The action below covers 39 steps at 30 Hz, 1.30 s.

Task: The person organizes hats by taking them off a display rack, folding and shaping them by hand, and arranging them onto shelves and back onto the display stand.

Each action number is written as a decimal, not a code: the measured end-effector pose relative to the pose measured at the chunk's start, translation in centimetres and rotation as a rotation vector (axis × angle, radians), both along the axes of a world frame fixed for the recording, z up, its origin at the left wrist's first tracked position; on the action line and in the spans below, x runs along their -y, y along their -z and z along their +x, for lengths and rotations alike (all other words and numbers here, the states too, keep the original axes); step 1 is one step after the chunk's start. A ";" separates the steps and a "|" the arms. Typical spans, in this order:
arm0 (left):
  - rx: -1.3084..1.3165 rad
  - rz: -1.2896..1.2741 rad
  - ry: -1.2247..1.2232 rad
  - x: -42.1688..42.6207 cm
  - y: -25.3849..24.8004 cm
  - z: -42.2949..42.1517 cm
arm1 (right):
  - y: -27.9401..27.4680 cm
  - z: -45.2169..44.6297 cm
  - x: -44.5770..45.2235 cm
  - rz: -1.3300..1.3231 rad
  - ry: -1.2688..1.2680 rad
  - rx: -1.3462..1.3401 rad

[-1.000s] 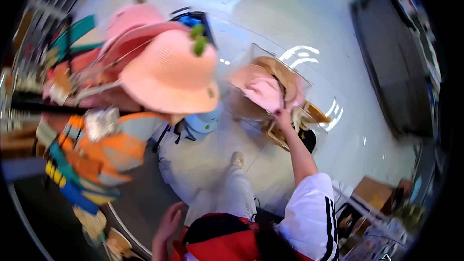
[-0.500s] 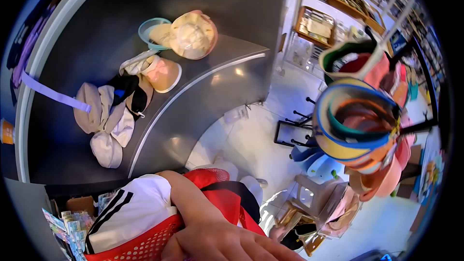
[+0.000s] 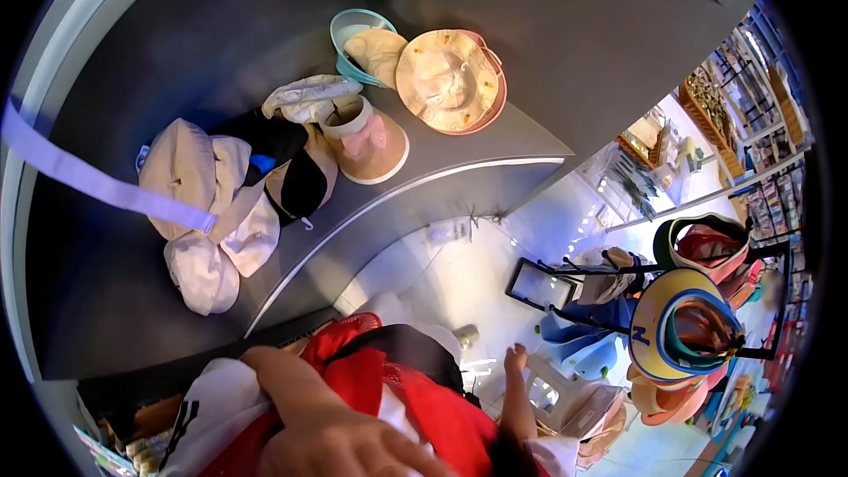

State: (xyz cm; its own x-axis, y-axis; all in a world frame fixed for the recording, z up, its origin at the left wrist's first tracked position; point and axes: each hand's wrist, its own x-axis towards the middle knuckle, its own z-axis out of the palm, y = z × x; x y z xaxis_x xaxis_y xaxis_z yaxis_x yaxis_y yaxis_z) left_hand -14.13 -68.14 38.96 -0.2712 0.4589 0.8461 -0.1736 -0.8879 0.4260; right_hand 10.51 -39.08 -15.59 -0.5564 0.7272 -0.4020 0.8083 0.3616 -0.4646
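My left hand (image 3: 349, 446) is close to the camera at the bottom edge, its fingers stretched out and partly cut off. Nothing shows in it. The bent left arm comes out of a white sleeve with black stripes (image 3: 216, 406), over a red vest (image 3: 442, 406). My right hand (image 3: 517, 359) is small at the end of a bare forearm, above the pale floor and beside a light plastic stool (image 3: 541, 393). Its fingers are too small to make out. Neither hand touches the hats on the dark curved counter (image 3: 291, 296).
On the counter lie a floral brimmed hat (image 3: 442, 75), a teal-rimmed visor (image 3: 353, 26), a visor with a pink bow (image 3: 367, 141) and beige cloth hats (image 3: 190, 177). A lilac strap (image 3: 106, 181) crosses the left side. Colourful visors (image 3: 671, 309) hang on a black rack at right.
The view has shifted, so the counter hats appear further right and the rack lower. My right forearm and hand have come into view. My left hand has moved left in the picture.
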 end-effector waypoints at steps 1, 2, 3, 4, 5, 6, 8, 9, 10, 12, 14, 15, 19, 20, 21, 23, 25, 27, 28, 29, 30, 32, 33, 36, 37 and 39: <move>-0.012 0.021 0.036 1.2 -0.1 -0.6 | -2.1 -2.8 0.8 -0.001 -0.013 -0.060; -0.027 0.038 0.072 2.3 -0.3 -1.3 | -2.7 -5.0 1.0 -0.019 -0.083 -0.105; 0.054 0.113 0.104 3.7 0.0 -0.9 | -3.7 -7.1 1.5 -0.023 -0.117 -0.118; 0.136 0.184 0.134 5.2 0.8 0.3 | -5.3 -9.2 2.1 -0.071 -0.129 -0.119; 0.108 0.241 0.163 5.9 0.6 -0.2 | -7.3 -11.1 2.8 -0.121 -0.143 -0.121; 0.079 0.297 0.195 6.6 0.4 -0.7 | -8.4 -12.4 3.2 -0.166 -0.161 -0.121; -0.195 0.385 0.246 6.4 -1.4 -3.8 | -8.4 -13.6 3.0 -0.136 -0.261 -0.105; -0.062 0.391 0.066 6.6 -1.1 -3.7 | -7.0 -13.5 2.4 -0.100 -0.308 -0.096; 0.068 0.395 -0.117 6.5 -0.7 -3.7 | -6.9 -13.6 2.0 -0.076 -0.355 -0.068; 0.202 0.139 -0.253 7.4 0.8 -6.0 | -6.9 -13.8 0.7 -0.131 -0.399 -0.062; 0.029 -0.640 -0.796 6.8 4.8 -10.8 | -6.8 -13.9 -1.1 -0.135 -0.424 -0.066; -0.061 -0.976 -1.048 5.5 7.4 -13.3 | -6.1 -13.7 -2.4 -0.102 -0.462 -0.069; -0.506 -1.316 -1.918 2.6 22.0 -25.1 | -4.7 -14.4 -6.9 -0.161 -0.489 -0.099; -0.528 -1.468 -2.005 2.7 25.4 -27.0 | -3.4 -14.8 -8.4 -0.216 -0.480 -0.111; -0.555 -1.633 -2.077 2.9 28.8 -28.9 | -2.7 -15.8 -9.5 -0.270 -0.470 -0.125; -0.433 -1.863 -1.809 3.5 33.1 -30.6 | -7.4 -18.8 -9.9 -0.153 -0.572 -0.133; -0.319 -1.904 -1.463 1.3 28.4 -28.5 | -9.0 -20.9 -11.0 -0.104 -0.684 -0.174; -0.275 -1.761 -1.250 -1.1 24.0 -24.3 | -9.4 -23.9 -10.9 -0.321 -0.602 -0.247; -0.289 -1.647 -1.220 -2.2 23.6 -21.5 | -10.6 -26.1 -9.9 -0.431 -0.550 -0.280; -0.383 -1.586 -1.218 -3.3 23.1 -19.0 | -13.9 -28.1 -8.0 -0.600 -0.517 -0.348; -0.481 -1.521 -1.216 -4.0 22.8 -16.7 | -17.8 -30.1 -5.5 -0.768 -0.478 -0.417; -0.638 -1.448 -1.373 -5.2 23.1 -12.1 | -22.3 -32.8 -2.3 -1.215 -0.437 -0.428; -0.641 -1.441 -1.403 -5.5 23.2 -10.2 | -22.8 -33.9 -1.0 -1.245 -0.512 -0.410; -0.621 -1.338 -1.670 -4.6 22.7 -6.7 | -23.5 -35.7 1.1 -1.448 -0.585 -0.309; -0.568 -1.358 -1.709 -3.6 22.5 -6.1 | -23.7 -35.7 2.0 -1.493 -0.533 -0.308; -0.484 -1.366 -1.799 -1.4 22.3 -5.0 | -24.3 -36.2 4.6 -1.532 -0.503 -0.295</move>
